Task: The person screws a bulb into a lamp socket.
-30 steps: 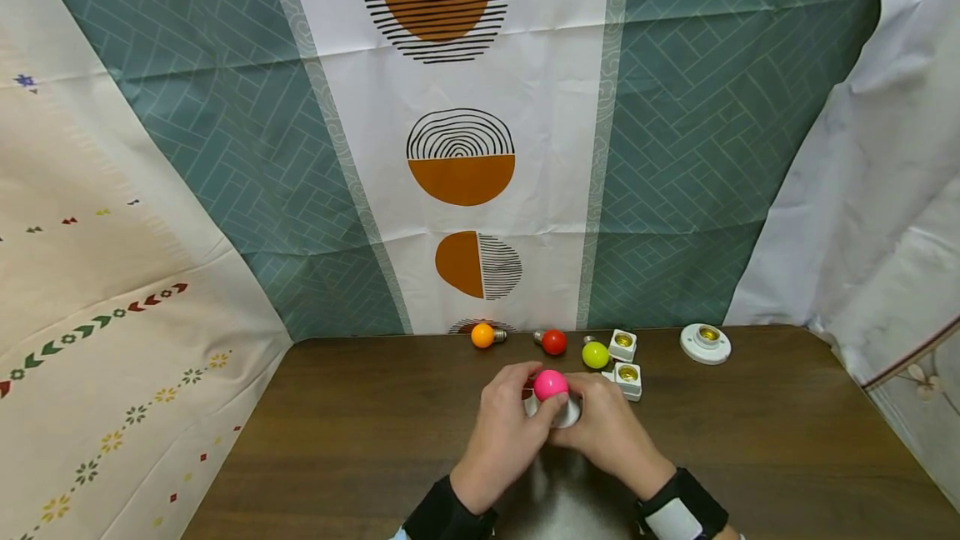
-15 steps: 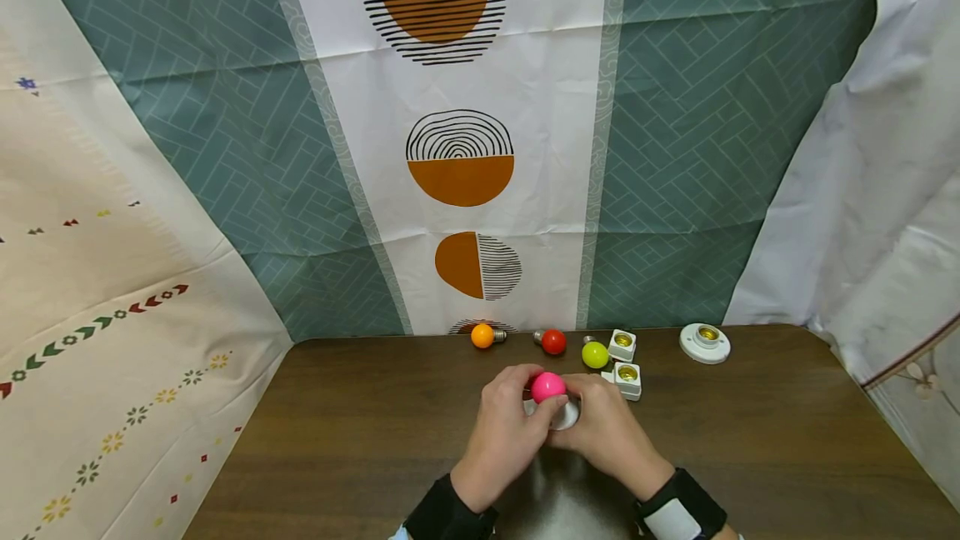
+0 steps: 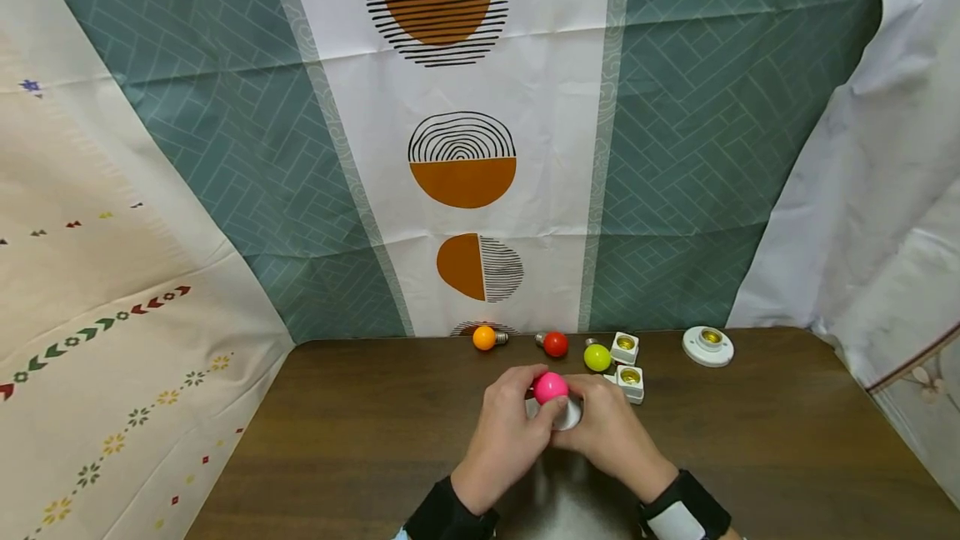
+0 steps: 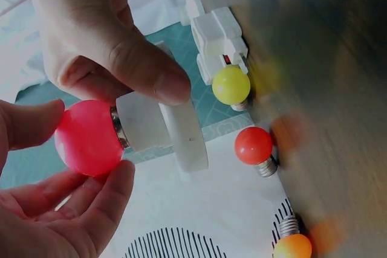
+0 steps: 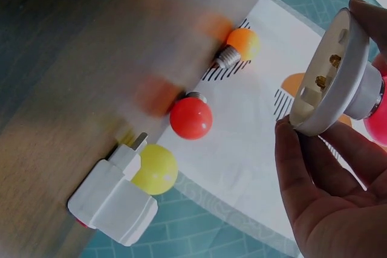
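Note:
My left hand (image 3: 510, 423) pinches a round pink light bulb (image 4: 89, 137) between thumb and fingertips. With my right hand (image 3: 609, 427) I grip a white round lamp holder (image 4: 181, 132) by its base. The bulb's screw end sits in the holder's mouth, and a ring of metal thread shows between them in the left wrist view. Both are held up over the table, and the right wrist view shows the underside of the holder's base (image 5: 320, 58) with two brass screws inside.
On the dark wooden table (image 3: 360, 440), an orange bulb (image 3: 484, 337), a red bulb (image 3: 556, 345) and a yellow-green bulb (image 3: 597, 357) lie along the back. Beside them are two white plug-in sockets (image 3: 631, 383). Another round lamp holder (image 3: 708, 347) stands farther right. A patterned cloth (image 3: 675, 148) hangs behind.

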